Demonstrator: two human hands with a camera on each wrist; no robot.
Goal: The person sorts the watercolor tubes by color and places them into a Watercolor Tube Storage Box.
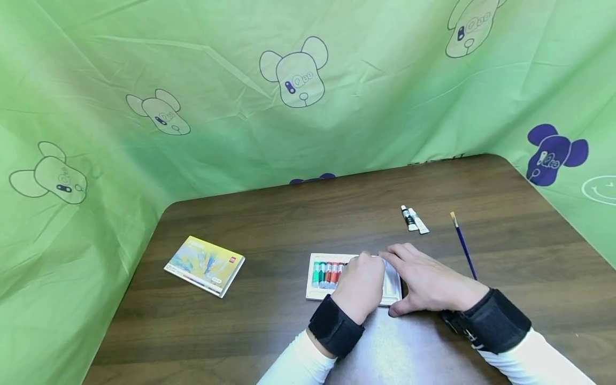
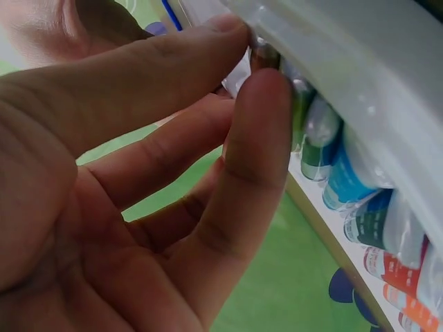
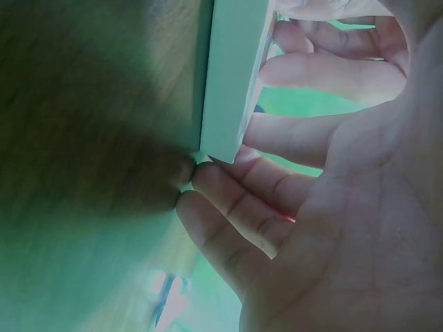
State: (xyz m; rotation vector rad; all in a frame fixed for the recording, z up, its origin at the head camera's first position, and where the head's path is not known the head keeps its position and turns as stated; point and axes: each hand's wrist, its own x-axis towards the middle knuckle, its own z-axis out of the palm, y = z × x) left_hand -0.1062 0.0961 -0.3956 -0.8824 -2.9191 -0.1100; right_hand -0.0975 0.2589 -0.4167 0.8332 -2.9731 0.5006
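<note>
A white paint tray [image 1: 312, 295] lies before me with a row of coloured paint tubes [image 1: 328, 274] in its left part. Over its middle is my left hand [image 1: 361, 283], which hides part of the row from above. Thumb and index fingertip pinch a brownish paint tube [image 2: 264, 57] at the row's end in the left wrist view. My right hand [image 1: 430, 280] holds the tray's right end, its thumb at the near corner and its fingers along the far side. The right wrist view shows fingertips right at the tray's corner [image 3: 228, 149].
Two loose paint tubes [image 1: 415, 220] lie behind the tray to the right. A blue-handled paintbrush [image 1: 464, 246] is beyond my right wrist. At the left sits a yellow illustrated box [image 1: 206, 266]. Green printed cloth [image 1: 216, 149] hangs along the table's back edge.
</note>
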